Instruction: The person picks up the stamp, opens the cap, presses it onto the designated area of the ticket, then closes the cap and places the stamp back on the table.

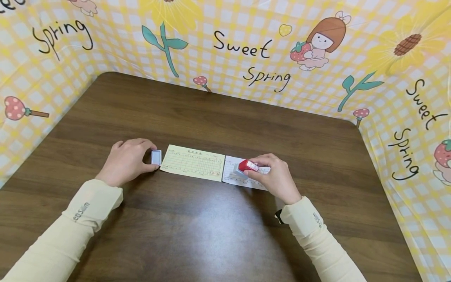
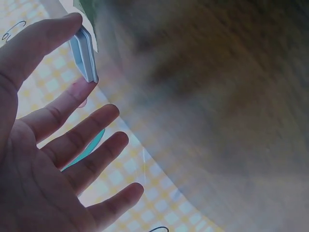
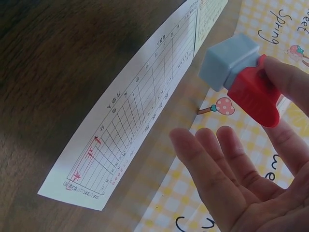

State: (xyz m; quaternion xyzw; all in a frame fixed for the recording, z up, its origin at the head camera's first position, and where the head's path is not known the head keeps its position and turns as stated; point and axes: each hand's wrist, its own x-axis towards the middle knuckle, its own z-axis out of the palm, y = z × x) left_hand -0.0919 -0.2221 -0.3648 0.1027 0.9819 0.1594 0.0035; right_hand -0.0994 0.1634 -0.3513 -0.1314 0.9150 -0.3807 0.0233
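Note:
Between thumb and index fingertip, my left hand [image 1: 127, 159] pinches a small light-blue stamp cap [image 1: 156, 158] at the left end of the yellow form [image 1: 190, 160]. The left wrist view shows the cap [image 2: 85, 57] edge-on, the other fingers spread apart. My right hand [image 1: 276, 174] pinches the red handle of a stamp [image 1: 248, 165] over the white form [image 1: 230, 179], partly covering it. Seen from the right wrist, the stamp's grey-blue block [image 3: 227, 60] appears held off the paper. Red characters mark one end of the white form [image 3: 125, 111].
The two forms lie end to end on a dark wooden table [image 1: 197, 109]. A yellow checked cloth [image 1: 243, 23] with flowers and "Sweet Spring" lettering stands around its back and sides. Light glares on the tabletop in front of the forms.

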